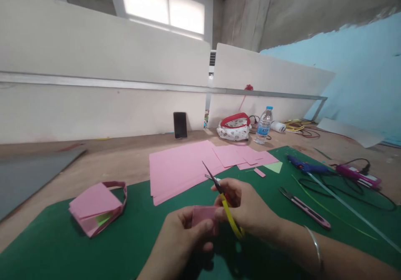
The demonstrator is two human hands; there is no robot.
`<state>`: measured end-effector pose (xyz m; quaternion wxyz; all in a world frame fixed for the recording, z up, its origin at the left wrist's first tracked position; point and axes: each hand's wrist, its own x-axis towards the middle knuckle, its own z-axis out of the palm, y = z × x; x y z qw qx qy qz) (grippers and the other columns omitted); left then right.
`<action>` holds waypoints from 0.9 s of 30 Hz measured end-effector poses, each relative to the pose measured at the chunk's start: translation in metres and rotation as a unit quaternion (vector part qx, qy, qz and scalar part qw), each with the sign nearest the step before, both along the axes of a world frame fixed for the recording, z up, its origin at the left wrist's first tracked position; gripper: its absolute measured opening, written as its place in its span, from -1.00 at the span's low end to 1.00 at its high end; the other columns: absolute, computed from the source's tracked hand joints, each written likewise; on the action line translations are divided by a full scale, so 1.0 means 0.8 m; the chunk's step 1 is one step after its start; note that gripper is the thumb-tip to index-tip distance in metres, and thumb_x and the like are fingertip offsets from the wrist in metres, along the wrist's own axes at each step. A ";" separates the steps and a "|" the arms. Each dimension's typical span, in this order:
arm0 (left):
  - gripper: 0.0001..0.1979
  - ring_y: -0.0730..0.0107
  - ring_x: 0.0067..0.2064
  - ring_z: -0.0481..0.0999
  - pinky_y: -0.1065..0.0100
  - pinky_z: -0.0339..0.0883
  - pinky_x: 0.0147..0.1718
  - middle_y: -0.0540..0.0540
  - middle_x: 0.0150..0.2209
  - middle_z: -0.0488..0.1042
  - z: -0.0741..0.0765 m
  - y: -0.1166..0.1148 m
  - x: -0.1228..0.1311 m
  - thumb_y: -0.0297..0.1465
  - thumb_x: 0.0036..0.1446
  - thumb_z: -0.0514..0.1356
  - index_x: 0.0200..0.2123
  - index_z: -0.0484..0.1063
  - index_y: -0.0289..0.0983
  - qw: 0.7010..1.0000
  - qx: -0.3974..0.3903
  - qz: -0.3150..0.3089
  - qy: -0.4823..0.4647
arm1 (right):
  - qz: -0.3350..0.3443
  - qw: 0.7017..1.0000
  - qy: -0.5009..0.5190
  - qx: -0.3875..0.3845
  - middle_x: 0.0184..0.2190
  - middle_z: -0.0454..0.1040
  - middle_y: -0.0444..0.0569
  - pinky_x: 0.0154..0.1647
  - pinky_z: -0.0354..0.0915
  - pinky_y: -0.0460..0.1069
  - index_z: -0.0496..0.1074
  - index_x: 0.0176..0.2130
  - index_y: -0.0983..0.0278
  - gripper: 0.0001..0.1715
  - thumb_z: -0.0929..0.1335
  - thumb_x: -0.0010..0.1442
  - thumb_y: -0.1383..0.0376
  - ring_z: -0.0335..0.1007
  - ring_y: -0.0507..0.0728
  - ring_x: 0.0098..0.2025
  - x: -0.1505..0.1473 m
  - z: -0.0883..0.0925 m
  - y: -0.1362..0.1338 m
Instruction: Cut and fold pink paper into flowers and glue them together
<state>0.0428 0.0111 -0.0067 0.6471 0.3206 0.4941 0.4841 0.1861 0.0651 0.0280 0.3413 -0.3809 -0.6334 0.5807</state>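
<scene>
Between the thumb and fingers of my left hand (184, 234) is a small piece of pink paper (200, 215). My right hand (242, 202) is closed around a pair of scissors (230, 217) with yellow handles, its dark blades pointing up and away to the left. The right fingertips also meet the right edge of the pink piece. Beyond both hands, large pink paper sheets (184, 167) lie partly on the green cutting mat (134, 230). A folded pink paper object (95, 207) with a strip loop and a bit of green rests at the left.
To the right lie a craft knife (307, 211), a blue glue gun (308, 166), a purple device (359, 175) with a cord, and a translucent strip (341, 207). A phone (180, 125), a white-and-red pouch (234, 127) and a water bottle (264, 125) stand along the back.
</scene>
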 end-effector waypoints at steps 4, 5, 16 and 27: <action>-0.81 0.57 -0.69 0.22 0.46 0.19 -0.70 0.03 -0.67 0.37 -0.005 0.002 0.003 -0.34 -0.19 0.37 -0.51 0.48 -0.32 1.000 0.024 -0.010 -0.011 | -0.001 1.000 0.002 -0.013 -0.52 0.38 -0.20 -0.52 0.22 -0.11 0.34 -0.26 0.30 -0.59 0.38 -0.19 0.52 0.32 -0.02 -0.53 0.007 -0.001 -0.003; -0.82 0.57 -0.68 0.23 0.46 0.19 -0.69 0.04 -0.67 0.37 -0.003 0.002 0.002 -0.35 -0.19 0.37 -0.51 0.48 -0.32 0.999 0.030 -0.017 -0.001 | -0.004 1.000 0.003 -0.016 -0.54 0.38 -0.21 -0.54 0.23 -0.11 0.33 -0.25 0.30 -0.60 0.37 -0.18 0.52 0.31 -0.02 -0.56 0.009 0.000 -0.003; -0.79 0.55 -0.64 0.14 0.49 0.02 -0.67 0.06 -0.70 0.28 -0.007 0.008 -0.006 -0.26 -0.19 0.32 -0.56 0.53 -0.31 0.993 0.074 0.010 0.092 | 0.016 0.999 0.042 0.011 -0.56 0.38 -0.22 -0.55 0.28 -0.10 0.32 -0.25 0.29 -0.65 0.44 -0.08 0.37 0.36 -0.01 -0.57 0.019 -0.003 0.009; -0.76 0.04 -0.15 0.54 0.21 0.45 -0.21 -0.12 -0.18 0.60 0.012 -0.010 -0.013 -0.27 -0.16 0.32 -0.31 0.62 -0.07 0.945 0.198 0.082 0.249 | 0.037 0.994 0.098 0.042 -0.43 0.48 -0.11 -0.36 0.33 -0.04 0.37 -0.25 0.26 -0.60 0.51 -0.11 0.28 0.41 0.04 -0.42 0.020 -0.012 0.004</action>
